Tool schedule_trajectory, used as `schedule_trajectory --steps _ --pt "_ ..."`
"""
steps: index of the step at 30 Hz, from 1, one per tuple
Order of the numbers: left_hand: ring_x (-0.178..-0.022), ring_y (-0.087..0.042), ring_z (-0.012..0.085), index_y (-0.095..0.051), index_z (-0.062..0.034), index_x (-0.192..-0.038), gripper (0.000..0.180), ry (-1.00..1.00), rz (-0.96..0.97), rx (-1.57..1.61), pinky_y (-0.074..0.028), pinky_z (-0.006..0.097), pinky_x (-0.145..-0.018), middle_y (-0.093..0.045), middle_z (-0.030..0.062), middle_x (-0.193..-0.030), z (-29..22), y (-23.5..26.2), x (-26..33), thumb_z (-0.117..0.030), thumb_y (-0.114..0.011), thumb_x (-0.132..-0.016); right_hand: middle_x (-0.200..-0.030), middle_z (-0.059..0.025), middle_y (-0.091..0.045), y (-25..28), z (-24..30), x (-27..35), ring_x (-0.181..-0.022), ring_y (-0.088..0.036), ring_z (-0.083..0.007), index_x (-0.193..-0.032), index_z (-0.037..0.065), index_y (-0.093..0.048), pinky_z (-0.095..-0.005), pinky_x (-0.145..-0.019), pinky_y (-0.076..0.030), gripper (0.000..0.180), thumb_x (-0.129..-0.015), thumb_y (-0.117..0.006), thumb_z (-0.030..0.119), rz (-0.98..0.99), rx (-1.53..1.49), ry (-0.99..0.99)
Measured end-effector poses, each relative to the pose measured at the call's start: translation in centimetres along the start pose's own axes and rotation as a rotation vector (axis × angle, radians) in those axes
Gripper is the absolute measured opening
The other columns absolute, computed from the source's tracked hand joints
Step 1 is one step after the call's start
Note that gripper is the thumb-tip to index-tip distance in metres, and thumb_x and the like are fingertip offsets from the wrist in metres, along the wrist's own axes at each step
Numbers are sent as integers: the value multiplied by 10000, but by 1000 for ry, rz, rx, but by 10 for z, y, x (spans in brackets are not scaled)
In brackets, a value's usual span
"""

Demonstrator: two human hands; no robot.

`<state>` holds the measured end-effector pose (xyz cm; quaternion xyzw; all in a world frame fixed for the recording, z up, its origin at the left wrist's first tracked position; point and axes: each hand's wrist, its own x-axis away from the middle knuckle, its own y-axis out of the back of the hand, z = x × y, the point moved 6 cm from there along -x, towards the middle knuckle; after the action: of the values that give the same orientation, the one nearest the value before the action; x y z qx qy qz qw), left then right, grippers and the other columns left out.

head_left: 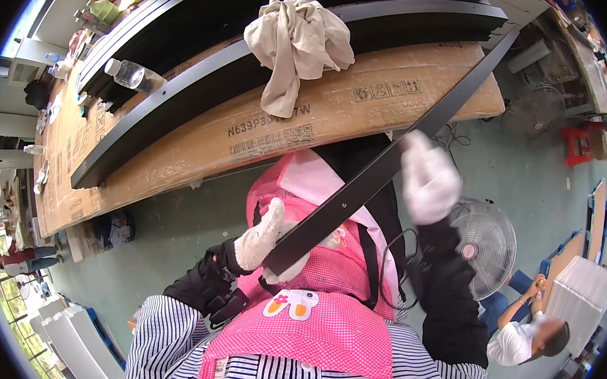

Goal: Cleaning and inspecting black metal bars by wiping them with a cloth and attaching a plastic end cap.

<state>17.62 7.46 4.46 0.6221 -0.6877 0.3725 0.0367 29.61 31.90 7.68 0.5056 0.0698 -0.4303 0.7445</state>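
A long black metal bar slants across in front of me, its near end low by my waist and its far end up past the right corner of the workbench. My left hand, in a white knit glove, is wrapped round the near end, the thumb up on one side and the fingers partly hidden under the bar. Farther along, my gloved right hand is at the bar's right edge, closed and smeared by motion. A beige cloth lies crumpled on another black bar on the workbench.
The workbench is topped with brown cardboard. A clear plastic bottle lies beside the black bars. To my right stand a round floor fan and a red stool. A seated person is at lower right, near stacked white panels.
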Motion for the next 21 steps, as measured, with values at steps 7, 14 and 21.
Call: schedule_trajectory --steps 7,14,21 --pt "-382 -474 155 -527 82 -1452 1296 -42 29 92 -384 271 -388 -549 65 -544 10 10 2 -959 -28 -863 -940 -94 -741 5 10 -13 -736 -668 -281 -1136 80 -770 -389 -675 -546 199 -959 -702 140 -40 -123 -176" --pt "-373 -421 127 -564 94 -1385 1154 5 -9 108 -324 264 -384 -532 53 -516 14 8 58 -853 -52 -970 -660 -11 -482 -16 95 10 -563 -568 -170 -1043 166 -732 -354 -513 -456 206 -842 -691 181 277 31 414" --pt "-453 -517 148 -592 52 -1412 835 155 4 61 -373 305 -437 -585 74 -592 53 40 127 -678 -380 -1067 -1125 -120 -787 4 -109 -53 -1016 -760 -282 -1228 82 -763 -349 -929 -580 273 -1020 -668 231 -13 251 -291"
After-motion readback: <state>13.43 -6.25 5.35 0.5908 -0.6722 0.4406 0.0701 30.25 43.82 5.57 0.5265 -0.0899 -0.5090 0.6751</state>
